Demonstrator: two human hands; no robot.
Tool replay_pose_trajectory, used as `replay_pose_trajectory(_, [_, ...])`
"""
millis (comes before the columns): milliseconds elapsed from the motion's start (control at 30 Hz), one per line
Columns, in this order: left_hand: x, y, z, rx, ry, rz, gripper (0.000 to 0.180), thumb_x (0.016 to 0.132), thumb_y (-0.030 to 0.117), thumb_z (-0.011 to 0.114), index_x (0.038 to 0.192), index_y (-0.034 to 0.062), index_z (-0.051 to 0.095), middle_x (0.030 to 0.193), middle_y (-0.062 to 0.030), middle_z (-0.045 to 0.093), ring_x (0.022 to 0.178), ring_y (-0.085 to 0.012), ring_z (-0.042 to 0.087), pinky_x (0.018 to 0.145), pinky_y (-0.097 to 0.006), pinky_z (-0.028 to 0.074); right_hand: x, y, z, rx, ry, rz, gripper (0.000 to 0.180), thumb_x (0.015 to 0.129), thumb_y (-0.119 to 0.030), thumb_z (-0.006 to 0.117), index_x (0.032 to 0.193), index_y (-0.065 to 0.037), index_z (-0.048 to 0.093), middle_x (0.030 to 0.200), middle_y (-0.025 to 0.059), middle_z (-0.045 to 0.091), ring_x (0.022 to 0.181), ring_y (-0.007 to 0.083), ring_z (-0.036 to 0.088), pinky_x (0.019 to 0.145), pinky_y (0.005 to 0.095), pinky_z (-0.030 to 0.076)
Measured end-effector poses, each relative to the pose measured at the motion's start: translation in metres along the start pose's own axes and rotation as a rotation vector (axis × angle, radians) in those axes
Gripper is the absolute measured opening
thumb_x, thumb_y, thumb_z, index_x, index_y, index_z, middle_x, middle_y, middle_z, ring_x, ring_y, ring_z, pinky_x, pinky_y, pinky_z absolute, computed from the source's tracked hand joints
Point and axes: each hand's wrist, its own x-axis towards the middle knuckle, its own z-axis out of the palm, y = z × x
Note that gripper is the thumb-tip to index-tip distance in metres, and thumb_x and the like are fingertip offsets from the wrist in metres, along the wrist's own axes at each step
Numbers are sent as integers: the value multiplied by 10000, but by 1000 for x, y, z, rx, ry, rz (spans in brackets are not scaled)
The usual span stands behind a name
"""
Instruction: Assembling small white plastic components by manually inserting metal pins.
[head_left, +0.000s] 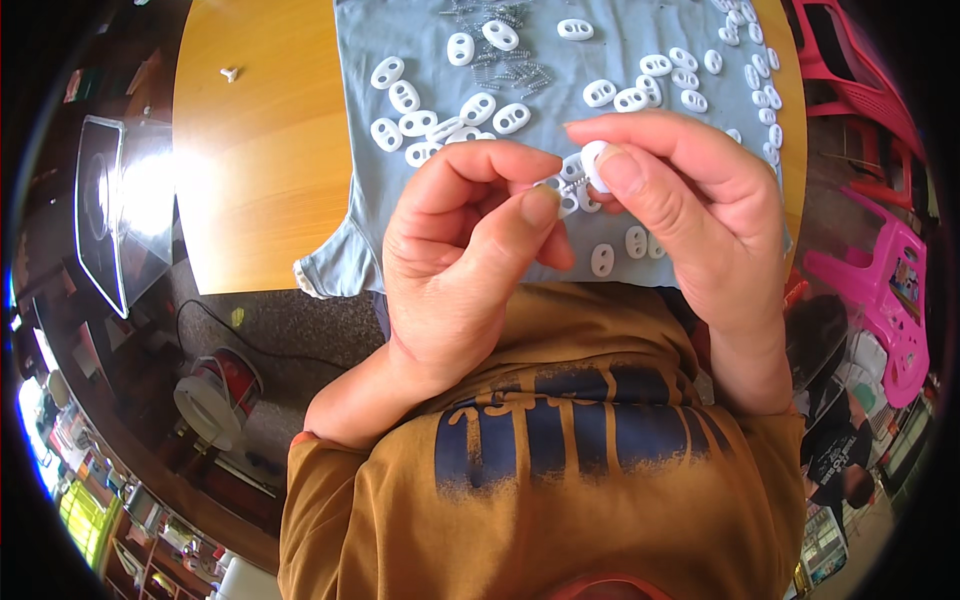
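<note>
My left hand (480,220) has its thumb and index finger pinched on a small coil spring (574,186), whose near end is hidden by the fingertips. Opposite it, my right hand (690,200) grips a white plastic cord-lock part (595,167) between thumb and index finger. The spring's far end reaches this part; whether it sits inside I cannot tell. Both hands are raised over the front of a light blue cloth (560,100). Behind and below the fingers lie several white oval two-hole cord-lock pieces (602,260), partly covered by the hands.
More oval pieces (404,96) are scattered at left, and others line the cloth's right side (769,98). A heap of loose springs (510,72) lies at the back. One small white piece (229,74) rests on the wooden table (260,180). Pink plastic chairs (890,290) stand at right.
</note>
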Motion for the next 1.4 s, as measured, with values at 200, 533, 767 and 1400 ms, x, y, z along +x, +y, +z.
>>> replay_pose_trajectory(200, [0,-1,0,51,-4,10,155,838,32,556,987,1,529,798,-33,575,662,-88,555,602,-205,461,0,1,0,-143,5,-105,197,863,-116,549,991,20,612,839,38,587,693,57,535,630,180,437])
replay_pose_trajectory(533, [-2,-2,0,78,-6,37,142,826,19,538,967,4,524,888,-65,569,618,-149,543,564,-252,456,-1,-1,3,121,33,103,202,869,-131,541,990,10,619,779,15,591,698,56,532,635,181,435])
replay_pose_trajectory(767, [-2,-4,1,62,4,19,151,837,9,548,986,-1,523,795,-28,572,669,-74,550,605,-188,456,-2,3,3,-175,16,-113,162,852,-55,551,986,1,622,817,7,576,716,42,520,638,161,414])
replay_pose_trajectory(1400, [-3,-5,7,-8,-6,-28,174,838,7,534,1009,0,500,812,-37,546,656,-102,560,598,-211,473,-10,7,5,65,11,-113,154,859,-31,529,997,34,550,854,27,576,766,47,515,680,165,417])
